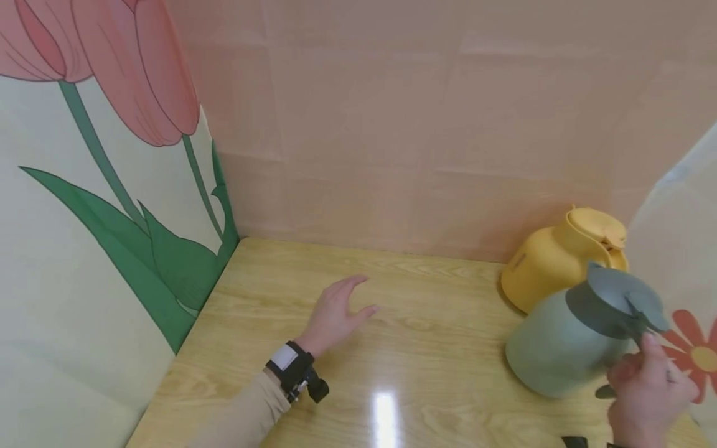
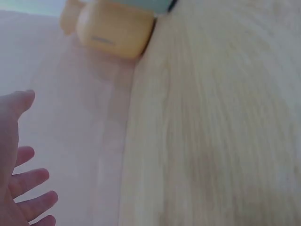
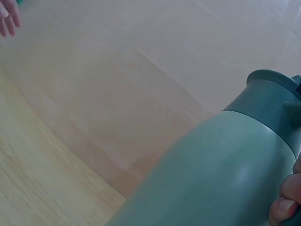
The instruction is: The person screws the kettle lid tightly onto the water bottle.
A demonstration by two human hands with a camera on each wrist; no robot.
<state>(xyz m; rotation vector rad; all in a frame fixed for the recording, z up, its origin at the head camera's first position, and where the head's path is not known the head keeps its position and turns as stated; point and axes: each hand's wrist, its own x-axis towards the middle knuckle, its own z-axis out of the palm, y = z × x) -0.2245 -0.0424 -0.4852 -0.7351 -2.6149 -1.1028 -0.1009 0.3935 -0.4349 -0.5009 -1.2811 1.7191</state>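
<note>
A green thermos jug (image 1: 554,348) with a darker green collar and lid stands at the right of the table. My right hand (image 1: 650,386) grips its handle, fingers curled round it; in the right wrist view the jug's body (image 3: 216,165) fills the lower right. Just behind it stands a yellow thermos jug (image 1: 538,267), partly hidden by the green one. Over the middle of the table my left hand (image 1: 333,317) reaches out, thumb and fingers spread, holding nothing. The left wrist view shows those spread fingers (image 2: 33,181) at the left, apart from both jugs.
The wooden table (image 1: 437,336) meets a pinkish back wall (image 1: 358,124). On the left hangs a pale sheet printed with tulips (image 1: 140,74). A sheet with a red flower (image 1: 702,358) borders the right side, close to the right hand.
</note>
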